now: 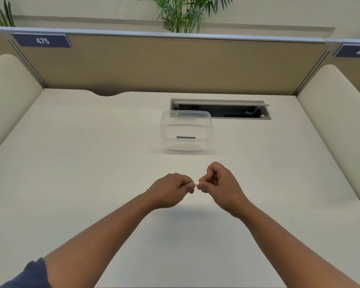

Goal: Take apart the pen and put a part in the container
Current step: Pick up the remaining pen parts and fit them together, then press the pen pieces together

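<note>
Both hands meet above the desk's near middle. My left hand [170, 189] and my right hand [218, 183] are closed around a pen [196, 185], of which only a short white bit shows between the fingertips. The rest of the pen is hidden inside the fists. Farther back stands a clear plastic container [186, 130], open on top, with a thin dark pen part [185, 137] lying flat inside near its front wall. The hands are a short way in front of the container and apart from it.
The white desk [92, 163] has an open cable hatch [220, 110] just behind and right of the container. Tan partition panels [154, 65] close off the back. Cream side dividers [10, 88] stand left and right.
</note>
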A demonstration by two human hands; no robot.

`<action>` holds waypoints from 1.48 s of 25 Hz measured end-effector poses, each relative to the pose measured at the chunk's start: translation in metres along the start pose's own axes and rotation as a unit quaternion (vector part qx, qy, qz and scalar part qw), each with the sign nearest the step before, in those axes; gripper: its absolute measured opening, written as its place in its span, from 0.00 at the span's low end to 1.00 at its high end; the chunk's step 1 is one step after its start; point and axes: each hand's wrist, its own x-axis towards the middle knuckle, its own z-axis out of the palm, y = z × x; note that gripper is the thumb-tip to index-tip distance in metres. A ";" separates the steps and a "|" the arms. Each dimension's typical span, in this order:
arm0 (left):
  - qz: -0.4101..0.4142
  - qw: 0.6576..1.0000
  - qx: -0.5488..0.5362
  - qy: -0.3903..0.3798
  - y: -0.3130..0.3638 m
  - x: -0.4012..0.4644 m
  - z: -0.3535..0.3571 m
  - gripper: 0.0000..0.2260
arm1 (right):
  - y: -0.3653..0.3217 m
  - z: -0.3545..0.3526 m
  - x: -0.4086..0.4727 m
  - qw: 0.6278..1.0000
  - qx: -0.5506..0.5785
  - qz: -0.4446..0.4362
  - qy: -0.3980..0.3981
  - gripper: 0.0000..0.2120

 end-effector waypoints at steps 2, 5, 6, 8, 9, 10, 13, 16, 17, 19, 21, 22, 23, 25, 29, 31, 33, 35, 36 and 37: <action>-0.001 0.999 -0.044 -0.028 -0.001 0.001 -0.005 0.14 | 0.002 0.001 -0.001 1.000 -0.022 -0.015 0.007 0.14; 0.039 0.995 0.093 0.027 -0.005 -0.001 -0.002 0.14 | 0.005 -0.003 0.003 0.995 0.077 0.062 -0.012 0.16; 0.070 0.985 0.144 0.057 -0.006 -0.001 0.002 0.15 | 0.005 -0.005 0.004 0.986 0.131 0.096 -0.027 0.17; 0.115 0.975 0.171 0.085 -0.008 -0.002 0.009 0.16 | 0.007 -0.007 0.004 0.976 0.177 0.121 -0.041 0.17; 0.118 0.975 0.170 0.082 -0.009 -0.001 0.011 0.16 | 0.009 -0.006 0.004 0.979 0.164 0.116 -0.040 0.16; 0.115 0.977 0.165 0.071 -0.011 0.001 0.012 0.15 | 0.011 -0.004 0.004 0.984 0.140 0.108 -0.032 0.15; 0.069 0.985 0.153 0.043 -0.019 0.005 0.014 0.14 | 0.017 0.000 0.007 0.991 0.099 0.093 0.016 0.15; 0.040 0.985 0.138 0.093 -0.037 0.006 0.006 0.20 | 0.025 -0.006 0.013 0.988 0.109 0.095 0.055 0.16; 0.023 0.985 0.110 0.128 -0.043 0.006 0.003 0.19 | 0.028 -0.009 0.014 0.986 0.121 0.097 0.063 0.16; -0.018 0.983 0.026 0.179 -0.056 0.005 -0.002 0.14 | 0.035 -0.015 0.016 0.981 0.150 0.104 0.070 0.17; -0.078 0.976 -0.125 0.162 -0.065 0.005 -0.005 0.12 | 0.041 -0.017 0.018 0.977 0.168 0.108 0.071 0.17; -0.100 0.964 -0.195 0.148 -0.067 0.005 -0.006 0.12 | 0.044 -0.017 0.020 0.977 0.170 0.108 0.070 0.17; -0.111 0.954 -0.239 0.142 -0.069 0.005 -0.007 0.10 | 0.047 -0.016 0.022 0.977 0.169 0.107 0.071 0.17; -0.114 0.947 -0.263 0.147 -0.073 0.008 -0.007 0.08 | 0.052 -0.014 0.026 0.979 0.156 0.107 0.078 0.16; -0.105 0.948 -0.264 0.145 -0.080 0.013 -0.004 0.05 | 0.062 -0.012 0.035 0.987 0.089 0.104 0.088 0.17; -0.107 0.960 -0.216 0.143 -0.085 0.016 -0.003 0.05 | 0.067 -0.012 0.039 0.990 0.047 0.102 0.088 0.17; -0.101 0.973 -0.149 0.145 -0.090 0.021 0.000 0.05 | 0.072 -0.010 0.045 0.992 0.006 0.101 0.078 0.16; -0.092 0.981 -0.090 0.142 -0.092 0.027 0.003 0.05 | 0.076 -0.009 0.053 0.992 -0.030 0.101 0.070 0.13; -0.090 0.983 -0.071 0.140 -0.093 0.030 0.006 0.05 | 0.078 -0.008 0.057 0.991 -0.048 0.100 0.070 0.11; -0.089 0.984 -0.058 0.140 -0.095 0.033 0.008 0.05 | 0.080 -0.008 0.061 0.991 -0.066 0.097 0.072 0.11</action>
